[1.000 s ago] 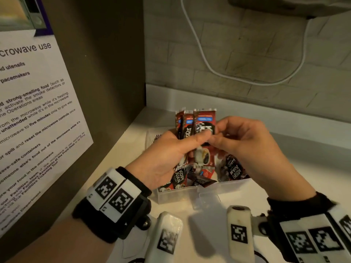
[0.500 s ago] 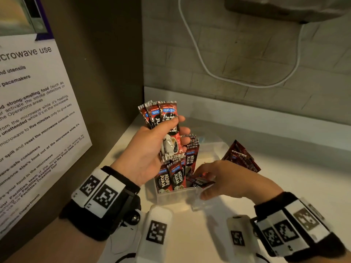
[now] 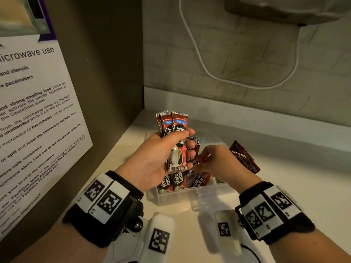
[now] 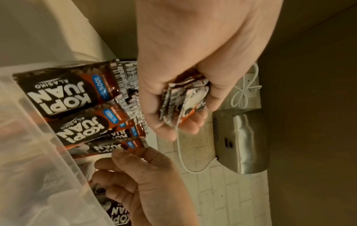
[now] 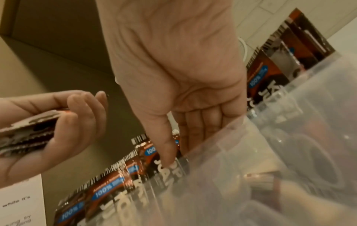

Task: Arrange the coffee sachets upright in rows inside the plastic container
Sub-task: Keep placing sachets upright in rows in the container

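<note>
My left hand point(image 3: 187, 136) grips a bundle of several red-and-black coffee sachets point(image 3: 175, 141) upright, above the left end of the clear plastic container point(image 3: 209, 190). In the left wrist view the bundle's crimped ends point(image 4: 185, 97) poke out of the curled fingers. A row of upright sachets point(image 3: 175, 182) stands along the container's near wall. My right hand point(image 3: 199, 161) reaches down into the container and pinches one sachet point(image 4: 115, 146) beside that row, thumb point(image 5: 166, 159) pressed on its face. The sachets under my right hand are hidden.
Loose sachets point(image 3: 245, 158) lie on the white counter point(image 3: 284, 177) just right of the container. A side wall with a microwave notice point(image 3: 34, 111) closes the left. A white cable point(image 3: 209, 73) hangs on the tiled back wall below a metal hand dryer point(image 4: 241, 140).
One second ago both hands met at the bundle above the container. My right hand has since dropped into the container and taken a sachet there; my left hand keeps holding the bundle.
</note>
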A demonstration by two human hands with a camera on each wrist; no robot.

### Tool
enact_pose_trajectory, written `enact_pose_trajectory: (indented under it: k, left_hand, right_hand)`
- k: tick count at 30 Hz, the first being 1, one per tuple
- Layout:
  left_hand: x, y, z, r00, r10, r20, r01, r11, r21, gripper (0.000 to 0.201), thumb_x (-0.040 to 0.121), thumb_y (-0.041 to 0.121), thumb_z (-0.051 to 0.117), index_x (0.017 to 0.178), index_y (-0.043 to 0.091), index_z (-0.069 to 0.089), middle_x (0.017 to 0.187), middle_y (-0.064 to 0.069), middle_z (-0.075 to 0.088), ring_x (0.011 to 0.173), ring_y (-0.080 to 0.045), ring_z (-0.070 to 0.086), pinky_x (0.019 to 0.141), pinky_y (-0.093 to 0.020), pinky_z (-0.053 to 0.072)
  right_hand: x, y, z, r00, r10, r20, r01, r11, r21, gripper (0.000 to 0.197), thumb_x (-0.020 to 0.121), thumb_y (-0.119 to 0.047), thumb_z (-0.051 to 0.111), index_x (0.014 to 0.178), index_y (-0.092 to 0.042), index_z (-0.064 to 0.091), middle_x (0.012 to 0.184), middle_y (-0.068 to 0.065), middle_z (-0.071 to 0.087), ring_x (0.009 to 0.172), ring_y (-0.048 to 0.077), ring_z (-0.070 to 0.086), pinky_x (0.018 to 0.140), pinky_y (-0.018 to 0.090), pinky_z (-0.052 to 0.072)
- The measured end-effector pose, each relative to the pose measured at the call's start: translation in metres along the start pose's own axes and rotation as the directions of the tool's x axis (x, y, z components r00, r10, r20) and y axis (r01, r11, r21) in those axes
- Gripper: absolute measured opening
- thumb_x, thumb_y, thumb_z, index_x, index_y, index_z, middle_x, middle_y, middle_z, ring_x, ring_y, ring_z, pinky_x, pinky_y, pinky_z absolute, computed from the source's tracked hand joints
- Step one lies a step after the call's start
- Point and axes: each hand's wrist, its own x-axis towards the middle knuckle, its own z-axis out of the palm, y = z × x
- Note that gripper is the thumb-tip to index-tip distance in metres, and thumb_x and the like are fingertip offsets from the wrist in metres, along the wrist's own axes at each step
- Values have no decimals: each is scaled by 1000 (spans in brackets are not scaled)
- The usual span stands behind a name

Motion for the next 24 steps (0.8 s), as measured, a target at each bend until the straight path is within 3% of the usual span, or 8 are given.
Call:
enact_pose_trajectory:
  k: [3, 7, 9, 11, 14, 18, 24]
  left_hand:
    - [0, -3, 1, 999, -35, 27, 35, 999, 8, 13, 93, 20, 59, 97, 15, 69, 81, -5, 70, 74, -19, 68, 70, -36, 56]
    - [2, -5, 0, 997, -70, 40, 68, 997, 35, 14, 93, 22, 58, 100, 15, 68, 94, -8, 75, 86, -27, 69, 71, -36, 57]
    - [3, -6, 0, 995, -88, 37, 86, 995, 56, 16, 93, 23, 59, 103, 15, 68, 100, -10, 75, 90, -31, 71, 72, -37, 58]
    - [4, -6, 1, 995, -97, 33, 95, 993, 65, 17, 93, 24, 59, 105, 16, 68, 102, -11, 74, 95, -34, 71, 74, -38, 58]
    - [5, -4, 3, 995, -95, 32, 93, 994, 61, 17, 93, 24, 58, 104, 16, 68, 102, -11, 74, 96, -34, 70, 73, -37, 59]
    - [4, -1, 1, 996, -85, 26, 83, 995, 54, 16, 94, 24, 58, 103, 16, 68, 103, -11, 74, 94, -33, 70, 71, -37, 58]
    - [2, 5, -1, 998, -63, 9, 63, 998, 28, 15, 93, 23, 58, 101, 15, 67, 101, -11, 75, 87, -28, 72, 74, -37, 58]
  right_hand:
    - [-1, 0, 2, 999, 35, -17, -35, 999, -9, 21, 79, -18, 75, 81, -9, 56, 76, 12, 72, 70, 25, 71, 61, 33, 57]
    - [1, -2, 1, 993, 105, 46, -100, 989, -108, 14, 82, -14, 67, 88, -3, 62, 84, 17, 72, 73, 29, 69, 72, 37, 57]
    - [0, -6, 3, 978, 146, 152, -113, 972, -207, 16, 88, -9, 56, 99, 0, 63, 103, 20, 69, 87, 29, 68, 80, 35, 55]
    - [1, -11, 6, 961, 192, 199, -119, 937, -329, 29, 95, -11, 44, 120, -2, 57, 123, 17, 61, 108, 30, 60, 88, 33, 48]
    - [4, -14, 12, 951, 213, 225, -104, 904, -415, 37, 100, -15, 34, 134, -7, 46, 136, 12, 52, 123, 29, 50, 95, 31, 40]
    - [19, -4, 20, 942, 204, 267, -24, 833, -552, 37, 98, -22, 37, 129, -12, 54, 133, 10, 55, 120, 28, 52, 94, 33, 41]
    - [23, 2, 20, 963, 217, 160, -100, 837, -538, 27, 92, -25, 50, 110, -8, 61, 115, 11, 62, 102, 24, 57, 73, 28, 40]
